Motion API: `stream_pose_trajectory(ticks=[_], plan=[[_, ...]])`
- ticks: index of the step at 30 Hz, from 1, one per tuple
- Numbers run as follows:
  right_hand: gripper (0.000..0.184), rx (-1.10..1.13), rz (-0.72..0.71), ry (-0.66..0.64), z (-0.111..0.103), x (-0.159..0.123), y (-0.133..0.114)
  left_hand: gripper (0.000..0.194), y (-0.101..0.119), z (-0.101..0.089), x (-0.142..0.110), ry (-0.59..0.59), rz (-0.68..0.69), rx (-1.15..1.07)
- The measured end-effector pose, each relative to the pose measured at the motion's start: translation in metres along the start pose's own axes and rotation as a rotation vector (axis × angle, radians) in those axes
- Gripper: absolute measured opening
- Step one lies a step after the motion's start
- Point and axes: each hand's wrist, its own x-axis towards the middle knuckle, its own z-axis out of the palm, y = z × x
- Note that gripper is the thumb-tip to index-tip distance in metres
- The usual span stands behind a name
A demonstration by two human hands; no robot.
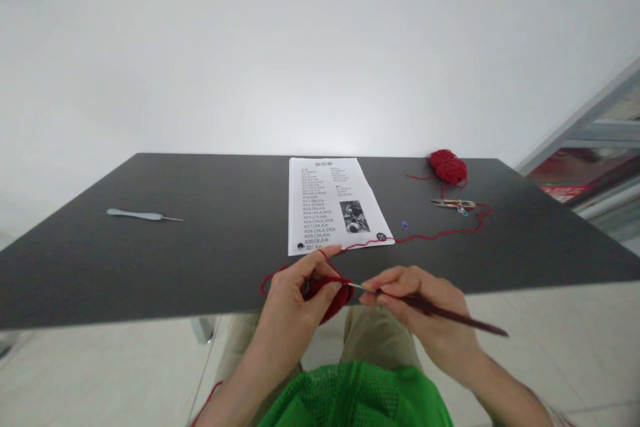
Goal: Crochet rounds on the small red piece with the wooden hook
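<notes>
Just off the table's front edge, my left hand (295,307) pinches a small red crochet piece (334,303), partly hidden behind the fingers. A strand of red yarn runs up over the raised left index finger. My right hand (425,307) is closed around a crochet hook (445,311) with a dark brown handle, held like a pencil. The hook's metal shaft points left, and its tip meets the top edge of the red piece. From the left hand the working yarn (435,235) trails right across the table toward the yarn ball.
On the dark table (200,267) lies a printed pattern sheet (325,207). A red yarn ball (449,167) sits at the back right, with thread snips (453,203) and a blue stitch marker (463,212) nearby. A purple marker (405,225) lies near the sheet. Far left is a grey-handled hook (143,215).
</notes>
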Motion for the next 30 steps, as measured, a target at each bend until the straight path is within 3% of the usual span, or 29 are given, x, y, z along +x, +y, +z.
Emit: stream_pose_trajectory(ticks=[5,10,13,16,20,23,25,30], plan=[[0.017,0.531,0.34,0.081,0.009,0.006,0.011,0.036,-0.001,0.004,0.003,-0.071,-0.066,-0.213],[0.014,0.664,0.347,0.219,0.023,-0.002,0.021,0.045,-0.009,0.012,0.003,-0.097,-0.177,-0.46],[0.011,0.518,0.233,0.226,0.027,-0.006,0.023,0.053,-0.011,0.014,0.002,-0.086,-0.233,-0.529],[0.012,0.151,0.006,0.176,0.026,-0.011,0.027,0.059,-0.01,0.015,0.001,-0.078,-0.238,-0.528],[0.032,-0.435,-0.413,0.035,0.017,-0.021,0.046,0.055,-0.007,0.019,-0.001,-0.033,-0.216,-0.518],[0.046,-0.577,-0.611,0.009,0.012,-0.025,0.061,0.051,-0.011,0.021,0.001,-0.068,-0.286,-0.643],[0.041,-0.484,-0.569,0.056,0.014,-0.022,0.064,0.048,-0.014,0.019,0.003,-0.103,-0.362,-0.74],[0.018,0.075,-0.209,0.168,0.023,-0.011,0.047,0.046,-0.016,0.007,0.009,-0.144,-0.431,-0.801]])
